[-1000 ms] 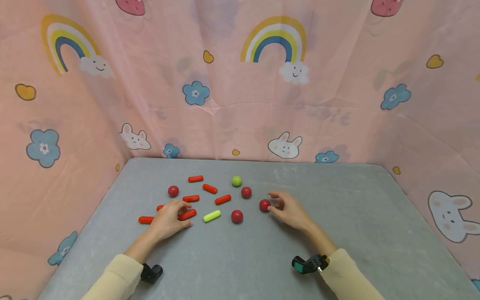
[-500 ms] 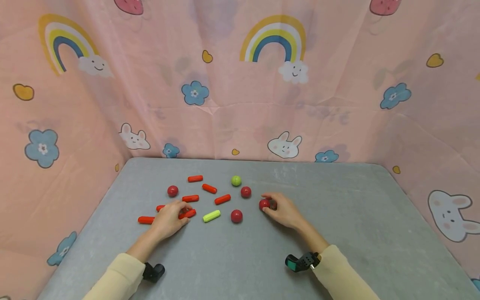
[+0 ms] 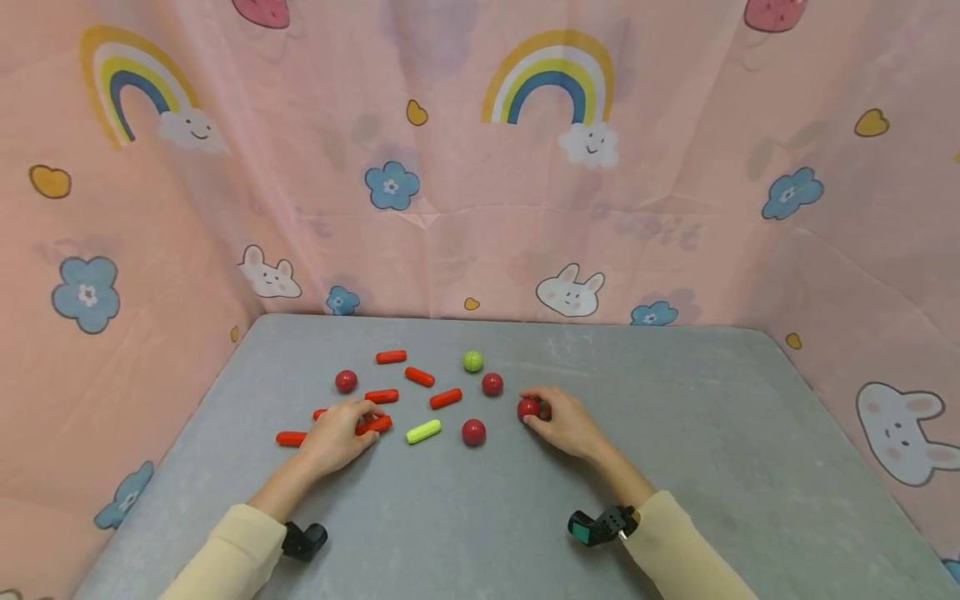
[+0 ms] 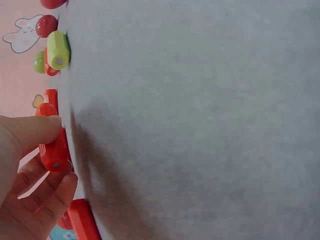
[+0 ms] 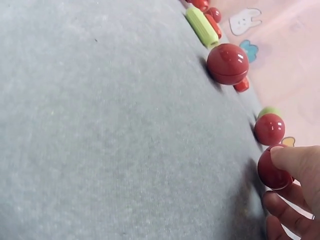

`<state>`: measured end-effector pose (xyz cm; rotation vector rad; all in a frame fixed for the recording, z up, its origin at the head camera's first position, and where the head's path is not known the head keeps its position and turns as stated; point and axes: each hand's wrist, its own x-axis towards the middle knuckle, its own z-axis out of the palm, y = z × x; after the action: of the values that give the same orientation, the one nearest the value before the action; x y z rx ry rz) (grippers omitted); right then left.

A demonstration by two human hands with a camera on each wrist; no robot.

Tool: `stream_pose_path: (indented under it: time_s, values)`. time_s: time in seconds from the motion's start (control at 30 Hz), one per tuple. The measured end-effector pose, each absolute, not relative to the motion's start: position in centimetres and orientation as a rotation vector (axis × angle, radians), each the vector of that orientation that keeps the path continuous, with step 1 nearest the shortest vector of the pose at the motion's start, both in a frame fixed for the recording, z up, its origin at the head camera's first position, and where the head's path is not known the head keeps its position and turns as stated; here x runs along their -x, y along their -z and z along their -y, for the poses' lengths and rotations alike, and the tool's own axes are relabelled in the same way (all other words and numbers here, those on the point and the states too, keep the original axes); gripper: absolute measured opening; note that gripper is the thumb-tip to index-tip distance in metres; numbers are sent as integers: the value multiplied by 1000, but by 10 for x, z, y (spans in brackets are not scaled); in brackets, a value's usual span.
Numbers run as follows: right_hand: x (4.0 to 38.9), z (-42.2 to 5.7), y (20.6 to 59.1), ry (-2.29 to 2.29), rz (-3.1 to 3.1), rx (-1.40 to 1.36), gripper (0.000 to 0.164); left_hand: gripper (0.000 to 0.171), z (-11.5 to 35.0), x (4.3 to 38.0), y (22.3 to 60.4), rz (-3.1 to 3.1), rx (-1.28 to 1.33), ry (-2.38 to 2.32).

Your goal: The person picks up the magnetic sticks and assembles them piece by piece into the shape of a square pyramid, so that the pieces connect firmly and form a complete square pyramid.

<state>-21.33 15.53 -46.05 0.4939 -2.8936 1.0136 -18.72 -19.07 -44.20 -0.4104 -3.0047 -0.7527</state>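
My left hand (image 3: 335,437) pinches a short red stick (image 3: 377,425) low over the table; in the left wrist view the thumb lies across this red stick (image 4: 54,154), with fingers on its far side. My right hand (image 3: 567,422) grips a glossy red ball (image 3: 528,408) between thumb and fingers. In the right wrist view the thumb presses on that red ball (image 5: 272,170), and the other fingers are partly cut off by the frame. Nearest to the left hand lie another red stick (image 3: 291,439) and a yellow-green stick (image 3: 423,432).
Several more red sticks (image 3: 391,357) are scattered on the grey table (image 3: 450,517). A loose red ball (image 3: 473,432) lies between the hands, with another red ball (image 3: 492,384) and a green ball (image 3: 472,361) farther back. A pink printed curtain (image 3: 480,250) hangs behind.
The right hand has moved slightly left and its fingers have closed round the red ball. My left thumb has come in against the red stick.
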Motion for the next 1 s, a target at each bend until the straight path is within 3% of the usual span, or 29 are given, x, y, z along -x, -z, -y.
stream_pose_path:
  time_s: [1.0]
  values:
    - [194,-173,450,-1187,2838,-502,38,24,131,180,426,2862,691,894]
